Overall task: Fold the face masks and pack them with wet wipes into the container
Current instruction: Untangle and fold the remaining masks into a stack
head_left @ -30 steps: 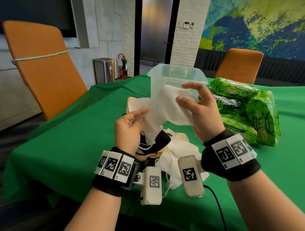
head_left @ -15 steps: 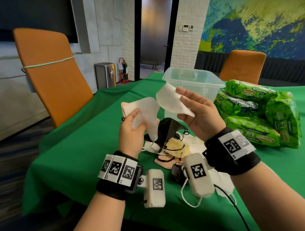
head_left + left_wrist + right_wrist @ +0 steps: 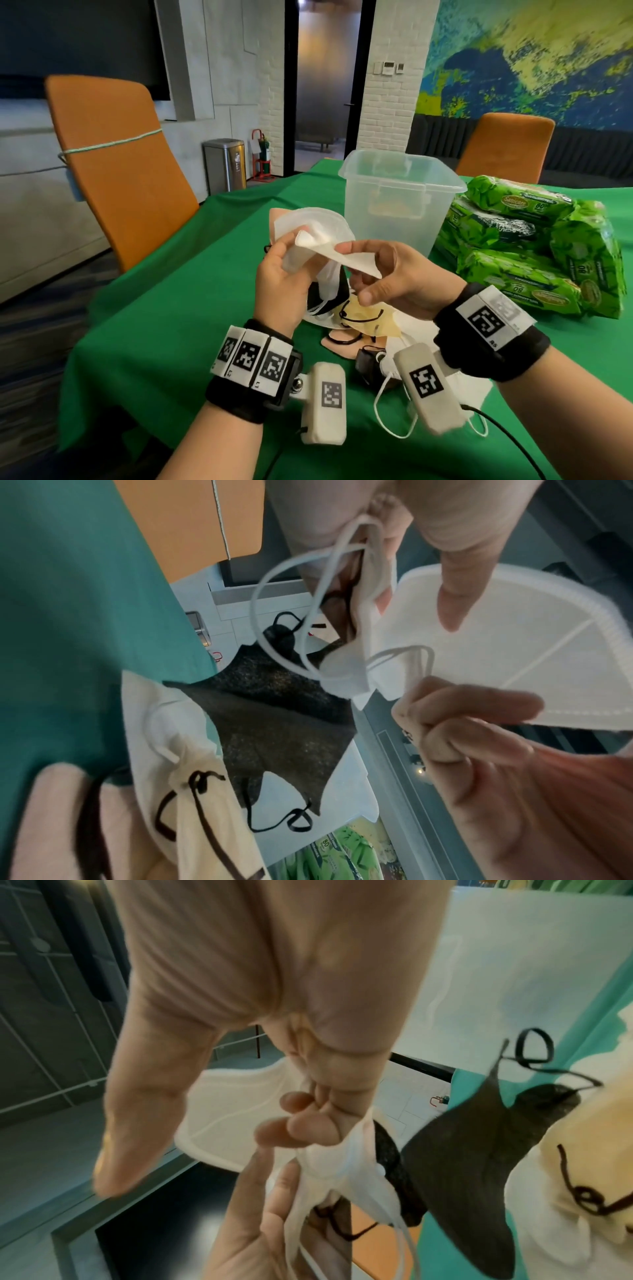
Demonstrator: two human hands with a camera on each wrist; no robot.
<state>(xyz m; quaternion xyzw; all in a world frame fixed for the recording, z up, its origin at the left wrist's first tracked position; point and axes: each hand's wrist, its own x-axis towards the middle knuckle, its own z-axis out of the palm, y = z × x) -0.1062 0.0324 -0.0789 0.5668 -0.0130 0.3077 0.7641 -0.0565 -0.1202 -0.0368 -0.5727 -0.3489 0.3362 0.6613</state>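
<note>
Both hands hold a white face mask (image 3: 318,226) in the air above a pile of masks (image 3: 363,322) in black, cream, pink and white on the green table. My left hand (image 3: 284,260) grips the mask's left half, with the white ear loops (image 3: 291,615) bunched in its palm. My right hand (image 3: 359,270) pinches the right flap's edge. In the left wrist view the white mask (image 3: 514,642) lies flat under the left thumb. The clear plastic container (image 3: 400,198) stands open just behind. Green wet wipe packs (image 3: 534,246) are stacked to its right.
The green tablecloth (image 3: 178,308) falls off the table's edge at left and front. Orange chairs stand at the left (image 3: 113,164) and at the far right (image 3: 503,147). Something pale shows through the container's wall. A black cable (image 3: 507,435) runs from the right wrist.
The hands have come closer together and lower. The mask, spread wide a second ago, now has its two halves brought toward each other.
</note>
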